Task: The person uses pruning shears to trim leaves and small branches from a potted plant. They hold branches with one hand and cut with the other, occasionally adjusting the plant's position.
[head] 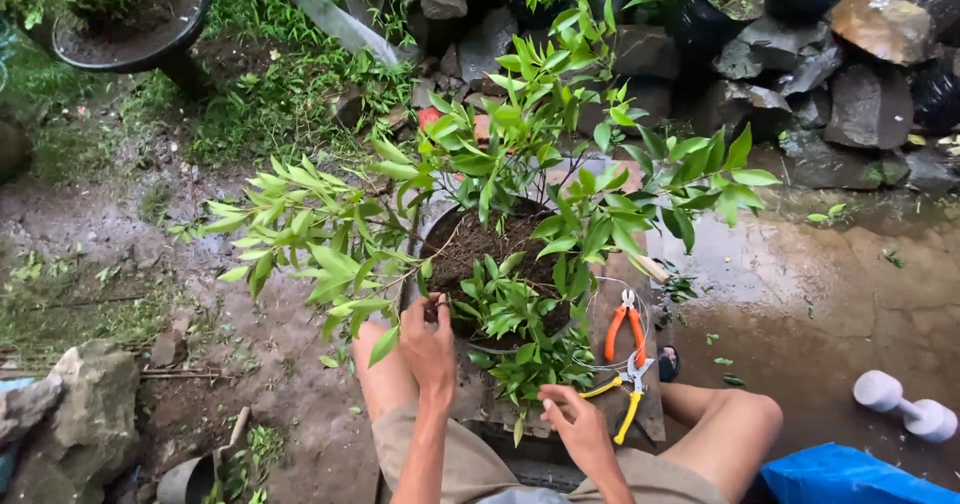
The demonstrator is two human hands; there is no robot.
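— Dark plastic pot [436, 247], packed with damp soil: heavy, probably. Stiff at the rim, so best gripped there, never by the thin, whippy branches [300, 226].
— Left hand [428, 342] pinched on that near rim; right hand [570, 414] apart, loosely curled under low leaves, holding nothing.
— Centre of a small stand [640, 419], pliers [624, 331] and pruners [628, 392] just right.
— All around, wet muddy ground [820, 304], slippery; rocks [860, 104] far.

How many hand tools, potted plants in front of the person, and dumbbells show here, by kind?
Hand tools: 2, orange-handled pliers and yellow-handled pruners, lying beside the right hand
Potted plant: 1, the leafy shrub pot whose rim the left hand touches
White dumbbell: 1
Total: 4
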